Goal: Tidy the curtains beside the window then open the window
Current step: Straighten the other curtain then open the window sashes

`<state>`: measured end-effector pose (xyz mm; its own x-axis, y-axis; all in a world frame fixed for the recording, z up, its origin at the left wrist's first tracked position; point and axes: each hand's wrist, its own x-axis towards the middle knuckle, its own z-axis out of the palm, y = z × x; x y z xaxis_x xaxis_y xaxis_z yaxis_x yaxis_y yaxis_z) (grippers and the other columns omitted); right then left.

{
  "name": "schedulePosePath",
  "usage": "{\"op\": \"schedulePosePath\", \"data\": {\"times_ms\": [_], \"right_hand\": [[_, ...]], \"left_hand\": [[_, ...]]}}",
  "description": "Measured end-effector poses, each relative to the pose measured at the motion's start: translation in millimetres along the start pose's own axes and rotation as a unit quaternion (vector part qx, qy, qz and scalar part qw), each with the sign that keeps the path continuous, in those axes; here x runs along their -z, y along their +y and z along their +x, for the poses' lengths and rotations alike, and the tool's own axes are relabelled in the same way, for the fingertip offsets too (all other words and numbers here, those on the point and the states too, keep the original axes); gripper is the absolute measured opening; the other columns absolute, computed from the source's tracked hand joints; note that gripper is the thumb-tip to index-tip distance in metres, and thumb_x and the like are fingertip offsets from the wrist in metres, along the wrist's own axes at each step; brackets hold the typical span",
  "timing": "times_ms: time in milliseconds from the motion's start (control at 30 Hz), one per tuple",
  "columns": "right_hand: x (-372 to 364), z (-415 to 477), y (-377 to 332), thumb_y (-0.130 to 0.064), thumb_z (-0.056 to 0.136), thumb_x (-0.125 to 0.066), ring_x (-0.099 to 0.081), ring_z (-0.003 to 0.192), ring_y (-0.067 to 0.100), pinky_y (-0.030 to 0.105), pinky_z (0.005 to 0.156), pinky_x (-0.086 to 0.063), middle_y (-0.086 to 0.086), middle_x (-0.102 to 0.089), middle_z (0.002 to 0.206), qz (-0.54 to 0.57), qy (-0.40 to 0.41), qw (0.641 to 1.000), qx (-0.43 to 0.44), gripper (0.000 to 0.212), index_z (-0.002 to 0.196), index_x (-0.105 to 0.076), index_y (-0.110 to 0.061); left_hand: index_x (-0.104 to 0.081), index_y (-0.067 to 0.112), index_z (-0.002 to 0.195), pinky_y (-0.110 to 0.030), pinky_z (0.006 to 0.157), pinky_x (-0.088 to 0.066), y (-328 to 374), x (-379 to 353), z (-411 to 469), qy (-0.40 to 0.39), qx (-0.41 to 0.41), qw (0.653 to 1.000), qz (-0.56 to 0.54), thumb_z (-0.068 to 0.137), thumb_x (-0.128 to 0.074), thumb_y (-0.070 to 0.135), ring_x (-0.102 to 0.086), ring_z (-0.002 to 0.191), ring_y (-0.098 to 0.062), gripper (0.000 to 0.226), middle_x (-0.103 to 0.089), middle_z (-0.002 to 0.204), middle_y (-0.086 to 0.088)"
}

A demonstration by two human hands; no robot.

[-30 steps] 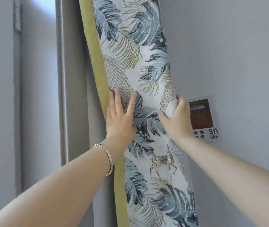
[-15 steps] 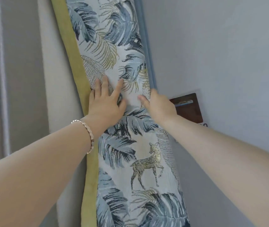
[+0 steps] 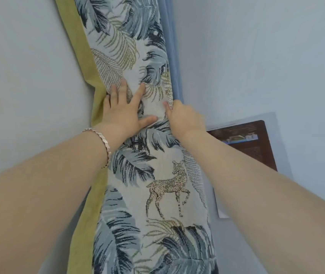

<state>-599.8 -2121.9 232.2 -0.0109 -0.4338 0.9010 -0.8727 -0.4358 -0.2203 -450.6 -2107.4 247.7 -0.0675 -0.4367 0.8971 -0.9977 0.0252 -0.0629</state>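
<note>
A gathered curtain (image 3: 157,175) with blue-grey leaves, a gold deer and an olive-green edge band hangs as a narrow column down the middle of the head view. My left hand (image 3: 122,111), a bracelet on its wrist, lies flat on the curtain's left side with fingers spread. My right hand (image 3: 185,119) curls around the curtain's right edge, thumb on the front and fingers hidden behind the fabric. A blue lining strip (image 3: 174,56) shows behind the right edge. No window is in view.
A pale wall (image 3: 266,56) runs on the right, carrying a dark brown panel (image 3: 252,143) in a white frame just beyond my right forearm. A plain pale surface (image 3: 29,76) fills the left side.
The view has swung right and closer: the window frame and grey drape on the left have left the picture. Both hands stay on the curtain, pressing it toward the right wall.
</note>
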Motion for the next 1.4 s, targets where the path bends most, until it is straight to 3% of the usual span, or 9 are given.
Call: {"op": "schedulePosePath", "data": {"times_ms": [467, 767, 833, 933, 1033, 1100, 1167, 1300, 1400], "right_hand": [[-104.2, 41.1, 88.7, -0.020, 0.095, -0.040, -0.058, 0.112, 0.032, 0.035, 0.075, -0.037, 0.014, -0.062, 0.123, -0.028, -0.086, 0.993, -0.074, 0.027, 0.117, -0.054, -0.010], [-87.9, 8.9, 70.4, -0.032, 0.100, -0.031, -0.057, 0.108, 0.034, 0.036, 0.072, -0.037, 0.015, -0.061, 0.110, 0.062, -0.127, 0.988, -0.069, 0.036, 0.117, -0.052, -0.008], [-72.1, -9.4, 64.6, -0.036, 0.097, -0.043, -0.056, 0.108, 0.035, 0.037, 0.071, -0.038, 0.012, -0.059, 0.099, 0.091, -0.154, 0.981, -0.073, 0.041, 0.124, -0.045, -0.005], [-41.1, -32.0, 58.3, -0.038, 0.083, -0.068, -0.057, 0.109, 0.037, 0.037, 0.075, -0.044, 0.021, -0.060, 0.115, 0.135, -0.156, 0.972, -0.114, 0.064, 0.123, -0.037, 0.001], [-7.7, -52.7, 47.2, -0.037, 0.084, -0.067, -0.058, 0.075, 0.024, 0.031, 0.062, -0.047, 0.011, -0.057, 0.083, 0.125, -0.179, 0.970, -0.107, 0.039, 0.091, -0.051, -0.001], [15.8, -70.1, 33.5, -0.036, 0.086, -0.064, -0.040, 0.045, 0.011, 0.023, 0.041, -0.031, 0.000, -0.040, 0.056, 0.139, -0.191, 0.967, -0.094, 0.047, 0.056, -0.038, -0.011], [37.4, -88.3, 20.9, -0.033, 0.084, -0.067, -0.034, 0.028, 0.004, 0.014, 0.031, -0.024, -0.006, -0.034, 0.041, 0.207, -0.203, 0.952, -0.097, 0.055, 0.048, -0.029, -0.017], [86.3, -124.2, 0.8, -0.035, 0.081, -0.070, -0.036, 0.024, -0.004, 0.006, 0.029, -0.024, -0.016, -0.039, 0.025, 0.311, -0.198, 0.921, -0.123, 0.050, 0.043, -0.038, -0.027], [114.3, -140.9, -12.4, -0.032, 0.083, -0.069, -0.044, 0.035, 0.000, 0.010, 0.033, -0.028, -0.014, -0.047, 0.037, 0.305, -0.186, 0.923, -0.143, 0.043, 0.043, -0.056, -0.024]], "left_hand": [[0.001, 0.040, 0.147, -0.041, 0.117, -0.003, 53.8, -162.1, 51.3, -0.080, -0.008, 0.997, -0.018, 0.074, -0.059, 0.065, 0.007, 0.146, -0.030, 0.098, 0.006, 0.160, -0.007], [0.008, 0.036, 0.147, -0.044, 0.117, -0.008, 44.6, -135.8, 1.6, -0.203, -0.040, 0.977, 0.051, 0.072, -0.066, 0.059, 0.007, 0.146, -0.031, 0.108, 0.011, 0.159, -0.006], [0.009, 0.037, 0.147, -0.046, 0.118, -0.008, 40.6, -119.2, -20.7, -0.228, -0.049, 0.971, 0.046, 0.073, -0.065, 0.059, 0.006, 0.146, -0.030, 0.107, 0.012, 0.159, -0.004], [0.011, 0.042, 0.145, -0.045, 0.117, -0.007, 35.2, -94.9, -53.1, -0.233, -0.044, 0.971, 0.025, 0.077, -0.059, 0.061, 0.003, 0.146, -0.030, 0.099, 0.014, 0.159, 0.001], [0.008, 0.043, 0.145, -0.046, 0.116, -0.012, 34.7, -63.9, -86.7, -0.212, -0.036, 0.977, -0.013, 0.085, -0.056, 0.047, -0.001, 0.145, -0.034, 0.088, 0.009, 0.160, 0.000], [-0.001, 0.040, 0.147, -0.046, 0.115, -0.014, 34.4, -36.5, -108.8, -0.191, -0.034, 0.980, -0.034, 0.086, -0.056, 0.034, -0.005, 0.143, -0.037, 0.082, 0.002, 0.159, -0.004], [-0.012, 0.034, 0.145, -0.047, 0.113, -0.017, 31.6, -6.5, -130.5, -0.168, -0.031, 0.983, -0.061, 0.084, -0.055, 0.025, -0.010, 0.142, -0.038, 0.075, -0.006, 0.157, -0.008], [-0.021, 0.028, 0.143, -0.046, 0.108, -0.026, 17.3, 44.0, -169.2, -0.099, -0.062, 0.989, -0.091, 0.083, -0.051, 0.023, -0.022, 0.137, -0.033, 0.067, -0.019, 0.152, -0.007], [-0.016, 0.029, 0.146, -0.046, 0.111, -0.024, 5.9, 69.9, -192.8, -0.109, -0.088, 0.988, -0.063, 0.089, -0.046, 0.032, -0.012, 0.141, -0.029, 0.065, -0.012, 0.155, -0.005]]}}
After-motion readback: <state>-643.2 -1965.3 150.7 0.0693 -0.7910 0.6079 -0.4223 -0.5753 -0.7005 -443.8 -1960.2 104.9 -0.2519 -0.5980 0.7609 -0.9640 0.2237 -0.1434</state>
